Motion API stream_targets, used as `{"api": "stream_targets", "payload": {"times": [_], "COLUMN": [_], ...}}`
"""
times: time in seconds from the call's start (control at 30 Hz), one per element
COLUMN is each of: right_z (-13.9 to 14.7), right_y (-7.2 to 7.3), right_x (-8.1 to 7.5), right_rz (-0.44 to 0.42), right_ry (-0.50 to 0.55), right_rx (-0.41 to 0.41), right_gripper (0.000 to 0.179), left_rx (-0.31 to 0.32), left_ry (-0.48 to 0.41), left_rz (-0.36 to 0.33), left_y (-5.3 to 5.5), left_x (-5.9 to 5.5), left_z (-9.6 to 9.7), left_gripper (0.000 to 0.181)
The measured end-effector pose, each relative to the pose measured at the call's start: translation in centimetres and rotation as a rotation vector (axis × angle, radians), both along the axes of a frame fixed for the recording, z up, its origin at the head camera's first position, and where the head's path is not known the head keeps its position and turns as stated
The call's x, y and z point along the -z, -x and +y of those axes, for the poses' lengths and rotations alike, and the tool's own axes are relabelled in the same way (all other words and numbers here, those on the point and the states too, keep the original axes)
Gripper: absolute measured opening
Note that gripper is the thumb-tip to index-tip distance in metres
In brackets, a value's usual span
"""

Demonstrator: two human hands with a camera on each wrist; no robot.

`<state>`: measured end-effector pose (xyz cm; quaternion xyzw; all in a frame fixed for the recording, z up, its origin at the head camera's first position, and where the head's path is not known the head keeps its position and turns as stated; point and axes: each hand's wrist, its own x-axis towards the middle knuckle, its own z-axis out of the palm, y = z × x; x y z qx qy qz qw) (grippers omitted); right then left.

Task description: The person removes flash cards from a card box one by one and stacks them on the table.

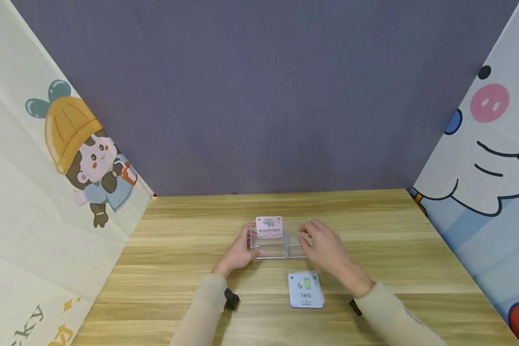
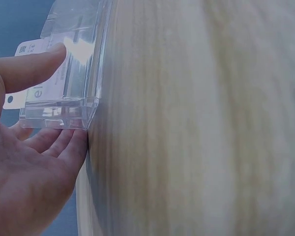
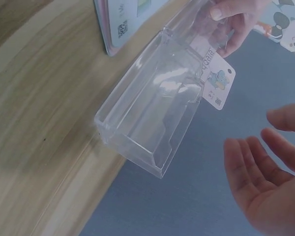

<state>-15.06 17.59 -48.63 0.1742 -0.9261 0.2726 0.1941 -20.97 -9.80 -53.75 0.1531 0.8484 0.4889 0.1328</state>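
Note:
A clear plastic card box (image 1: 271,252) with two side-by-side compartments sits on the table. My left hand (image 1: 238,253) grips its left end, the thumb on the near side and the fingers against the end wall in the left wrist view. An elephant card (image 1: 269,228) stands upright in the left compartment, facing me. My right hand (image 1: 327,247) is by the right compartment, fingers loosely bent; the right wrist view shows that hand (image 3: 270,184) holding nothing and the right compartment without cards. A stack of cards with a tea card (image 1: 305,290) on top lies nearer to me.
The wooden table (image 1: 181,226) ends at a dark grey-blue panel (image 1: 277,105) at the back. Cartoon-printed sheets flank it, one at the left (image 1: 21,192) and one at the right (image 1: 510,192). Black straps show at both wrists.

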Motion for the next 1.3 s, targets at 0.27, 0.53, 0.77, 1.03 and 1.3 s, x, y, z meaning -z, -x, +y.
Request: {"api": "stream_targets", "payload": {"times": [0.27,0.53,0.77,1.03,1.3], "right_z": [-0.3,-0.6,-1.1,-1.5,-1.8], "right_y": [0.5,1.0,1.4,1.7,2.1], "right_x": [-0.2,-0.5,-0.7,-0.9,-1.2], "right_rz": [0.017,0.012,-0.002,0.039,0.030], "right_ry": [0.017,0.048,0.078,0.110,0.131], "right_rx": [0.003,0.010,0.012,0.009,0.009], "right_gripper": [0.020,0.021,0.019,0.019,0.019], "left_rx": [-0.011,-0.007,-0.005,-0.014,-0.007], "left_ry": [0.018,0.008,0.007,0.002,0.006], "left_rz": [0.001,-0.003,-0.006,-0.010,-0.002], "left_y": [-0.1,0.1,0.2,0.2,0.3], "left_x": [-0.1,0.1,0.2,0.3,0.4], "left_z": [0.0,-0.1,-0.1,-0.1,0.0], "left_gripper": [0.096,0.097,0.096,0.094,0.095]}}
